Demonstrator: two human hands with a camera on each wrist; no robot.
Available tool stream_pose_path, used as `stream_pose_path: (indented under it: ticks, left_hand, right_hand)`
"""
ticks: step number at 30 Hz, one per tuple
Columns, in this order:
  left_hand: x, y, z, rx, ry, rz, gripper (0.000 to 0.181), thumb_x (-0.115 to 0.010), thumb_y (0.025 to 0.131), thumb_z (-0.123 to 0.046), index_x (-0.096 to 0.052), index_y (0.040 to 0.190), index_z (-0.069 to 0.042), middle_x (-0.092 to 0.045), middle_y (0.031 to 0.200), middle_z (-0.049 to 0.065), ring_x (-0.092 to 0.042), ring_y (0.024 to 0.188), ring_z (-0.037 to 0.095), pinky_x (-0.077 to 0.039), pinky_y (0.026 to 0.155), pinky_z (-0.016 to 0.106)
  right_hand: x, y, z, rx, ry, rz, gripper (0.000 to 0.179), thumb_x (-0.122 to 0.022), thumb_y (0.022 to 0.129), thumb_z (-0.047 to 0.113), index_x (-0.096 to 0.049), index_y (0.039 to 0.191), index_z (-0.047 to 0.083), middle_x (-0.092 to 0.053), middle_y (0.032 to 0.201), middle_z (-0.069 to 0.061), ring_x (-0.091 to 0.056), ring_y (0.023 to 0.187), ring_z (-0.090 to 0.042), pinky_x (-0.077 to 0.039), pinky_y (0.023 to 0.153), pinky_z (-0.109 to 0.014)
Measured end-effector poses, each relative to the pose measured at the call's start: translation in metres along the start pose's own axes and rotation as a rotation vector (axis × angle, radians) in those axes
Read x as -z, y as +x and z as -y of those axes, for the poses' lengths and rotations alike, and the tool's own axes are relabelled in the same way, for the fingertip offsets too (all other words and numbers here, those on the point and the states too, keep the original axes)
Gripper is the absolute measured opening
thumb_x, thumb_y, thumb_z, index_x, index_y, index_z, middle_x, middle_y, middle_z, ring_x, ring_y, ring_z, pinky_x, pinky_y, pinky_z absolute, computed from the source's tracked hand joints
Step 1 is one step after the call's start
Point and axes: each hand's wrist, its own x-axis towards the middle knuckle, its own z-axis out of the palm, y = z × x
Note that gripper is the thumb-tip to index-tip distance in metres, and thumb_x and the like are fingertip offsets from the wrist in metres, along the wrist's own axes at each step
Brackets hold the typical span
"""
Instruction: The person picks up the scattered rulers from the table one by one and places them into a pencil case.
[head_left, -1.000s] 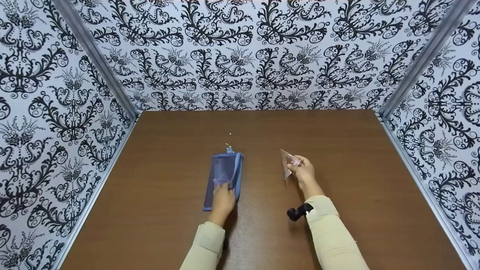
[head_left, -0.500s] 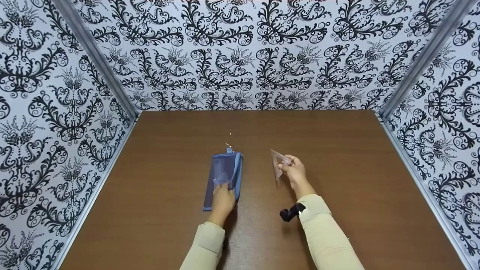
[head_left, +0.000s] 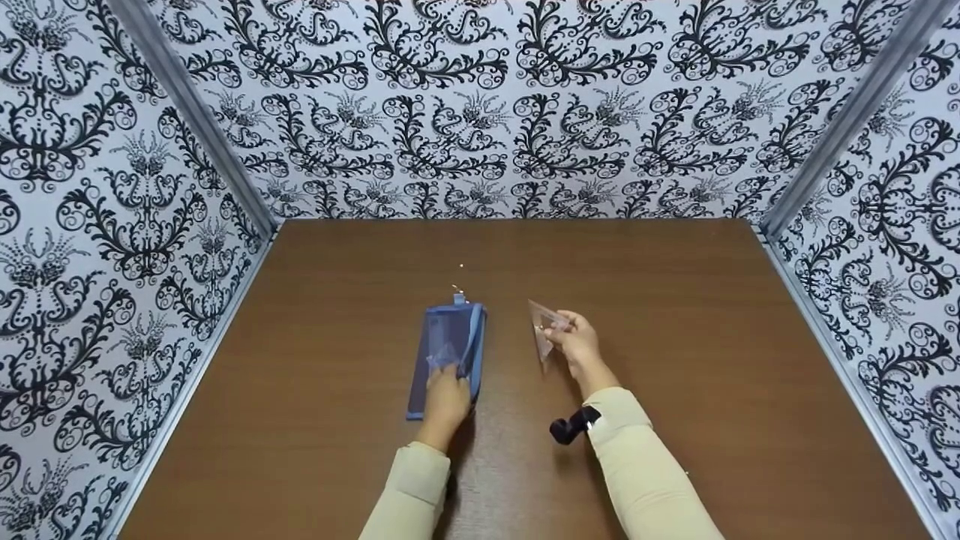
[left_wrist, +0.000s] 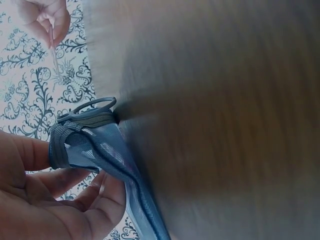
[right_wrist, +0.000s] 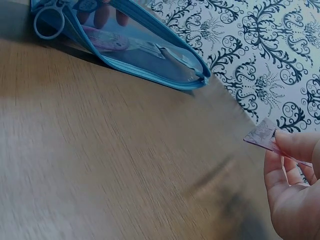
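Note:
A blue mesh zip pouch (head_left: 450, 322) lies on the table with its long zipped side gaping. My left hand (head_left: 448, 401) grips it by the near end, thumb and fingers on the edge in the left wrist view. Inside, in the right wrist view, are a pinkish-purple object (right_wrist: 107, 40) and some clear pieces, too unclear to name. A transparent pinkish set square (right_wrist: 262, 134) is pinched between the thumb and fingers of my right hand (head_left: 577, 345). It is tilted up above the table, to the right of the pouch and apart from it.
The brown wooden table (head_left: 337, 300) is walled at the back and sides by black-and-white patterned panels (head_left: 480, 135). A black device (head_left: 570, 427) juts from the right sleeve's cuff. A ring (right_wrist: 49, 22) sits at the pouch's near end.
My right hand has moved left with the set square, closer to the pouch. The left hand and the pouch have stayed in place.

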Motion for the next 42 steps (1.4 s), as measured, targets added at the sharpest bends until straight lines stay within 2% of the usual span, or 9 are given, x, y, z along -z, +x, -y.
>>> stream_pose_path:
  ticks: [12,28,32,42]
  left_hand:
    - [-0.002,0.002,0.001,0.009,-0.031,-0.024,0.032,-0.057,0.087,-0.004,-0.062,0.115,0.010,-0.056,0.116,0.034,-0.050,0.114,0.050,-0.041,0.099,0.053]
    - [0.000,0.001,0.000,0.037,-0.044,0.001,0.034,-0.055,0.088,-0.005,-0.061,0.117,0.010,-0.056,0.116,0.033,-0.050,0.115,0.049,-0.041,0.099,0.053]
    - [-0.001,0.002,0.001,0.025,-0.037,-0.010,0.032,-0.056,0.087,-0.004,-0.061,0.116,0.011,-0.057,0.113,0.033,-0.050,0.113,0.049,-0.041,0.098,0.053]
    - [-0.002,0.000,0.003,-0.042,-0.003,-0.030,0.030,-0.057,0.087,-0.001,-0.060,0.112,0.014,-0.058,0.106,0.032,-0.053,0.105,0.049,-0.044,0.093,0.053]
  right_hand:
    - [-0.016,-0.007,-0.003,0.018,0.009,0.016,0.045,-0.058,0.078,-0.021,-0.049,0.121,-0.010,-0.057,0.086,-0.005,-0.055,0.071,-0.008,-0.049,0.057,-0.019]
    - [-0.037,-0.016,-0.014,-0.013,-0.069,0.027,0.047,-0.060,0.078,-0.021,-0.051,0.123,-0.010,-0.061,0.095,-0.012,-0.058,0.077,-0.013,-0.052,0.062,-0.021]
    - [-0.042,-0.016,-0.017,-0.008,-0.076,0.042,0.048,-0.059,0.077,-0.021,-0.050,0.123,-0.011,-0.059,0.090,-0.009,-0.056,0.073,-0.011,-0.050,0.061,-0.020]
    - [-0.051,-0.020,-0.022,0.006,-0.139,0.061,0.048,-0.062,0.075,-0.018,-0.053,0.120,-0.009,-0.062,0.090,-0.010,-0.058,0.081,-0.016,-0.048,0.061,-0.021]
